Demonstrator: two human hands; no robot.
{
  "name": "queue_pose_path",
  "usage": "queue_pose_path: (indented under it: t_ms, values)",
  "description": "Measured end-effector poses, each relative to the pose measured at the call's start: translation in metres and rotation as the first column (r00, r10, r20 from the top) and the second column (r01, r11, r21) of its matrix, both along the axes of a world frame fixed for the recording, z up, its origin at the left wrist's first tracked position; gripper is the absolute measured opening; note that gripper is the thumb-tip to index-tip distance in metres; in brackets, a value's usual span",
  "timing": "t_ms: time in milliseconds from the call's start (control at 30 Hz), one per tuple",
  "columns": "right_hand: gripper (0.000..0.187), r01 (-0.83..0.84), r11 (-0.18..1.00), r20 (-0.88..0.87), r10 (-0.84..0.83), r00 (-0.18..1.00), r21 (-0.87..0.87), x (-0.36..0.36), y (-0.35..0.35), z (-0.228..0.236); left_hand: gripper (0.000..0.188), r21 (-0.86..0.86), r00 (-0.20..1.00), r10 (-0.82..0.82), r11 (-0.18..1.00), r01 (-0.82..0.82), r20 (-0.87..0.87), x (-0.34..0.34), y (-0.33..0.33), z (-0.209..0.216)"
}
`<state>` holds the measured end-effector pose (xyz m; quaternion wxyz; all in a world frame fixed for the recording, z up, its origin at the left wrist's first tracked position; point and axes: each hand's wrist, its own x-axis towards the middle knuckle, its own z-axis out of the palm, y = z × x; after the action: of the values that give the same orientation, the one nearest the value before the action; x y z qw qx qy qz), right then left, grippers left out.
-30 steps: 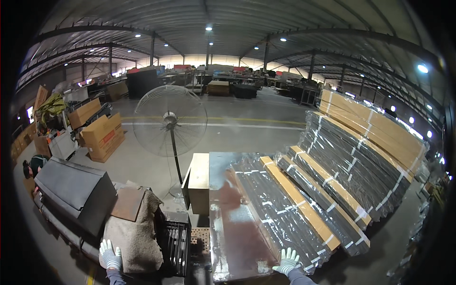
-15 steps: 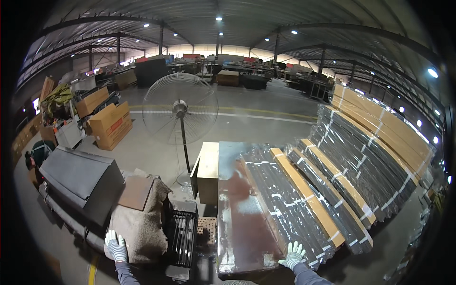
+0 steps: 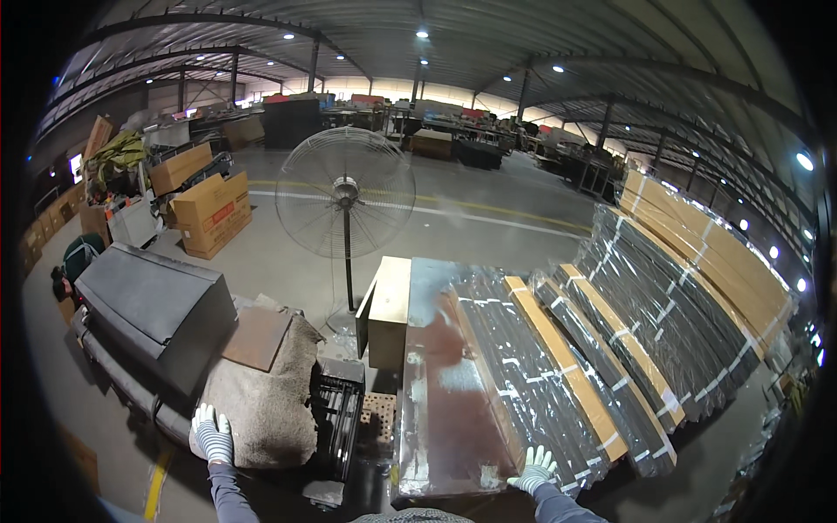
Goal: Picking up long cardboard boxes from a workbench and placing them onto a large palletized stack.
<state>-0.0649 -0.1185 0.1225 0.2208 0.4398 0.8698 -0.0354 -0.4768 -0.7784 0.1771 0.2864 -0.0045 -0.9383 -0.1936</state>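
- Clearly, the largest thing about me is the tall stack (image 3: 649,301) of dark panels, ahead and well to the right of my right hand (image 3: 534,472); its clear film and white tape look complete on the side I see.
- Next, the brown-stained worktable (image 3: 436,392) stretches forward from that hand, mostly to its left.
- The film-wrapped bundles (image 3: 523,366) lie ahead and to the right of the same hand, dark lengths with tan cardboard strips (image 3: 571,370) between; white tape crosses them, so I judge their wrapping done.
- Ahead and left of my left hand (image 3: 212,436) sits a dark box-shaped casing (image 3: 157,301).
- Just right of my left hand hangs the grey-brown felt cloth (image 3: 266,418), draped in place, with a flat brown plate (image 3: 257,338) on its far end.
- My left hand is flat and gripping nothing, at the cloth's near left edge; whether it presses there, I cannot tell.
- My right hand is spread wide, fingers fanned and empty, at the table's near right corner. Nothing is lifted by either hand; how much is left, I cannot judge.
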Motion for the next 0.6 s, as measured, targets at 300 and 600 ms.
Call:
queue_pose_path:
  t_ms: [300, 600]
  values:
    - [0.115, -0.054, 0.996, -0.120, 0.063, 0.991, 0.075, -0.009, -0.018, 0.025, 0.040, -0.003, 0.998, 0.027, 1.000, -0.027, -0.056, 0.006, -0.012, -0.010]
    - [0.119, -0.272, 0.947, -0.298, 0.313, 0.902, 0.169, 0.013, -0.011, 0.037, 0.037, -0.023, 1.000, -0.011, 1.000, 0.011, 0.005, 0.029, 0.027, 0.072]
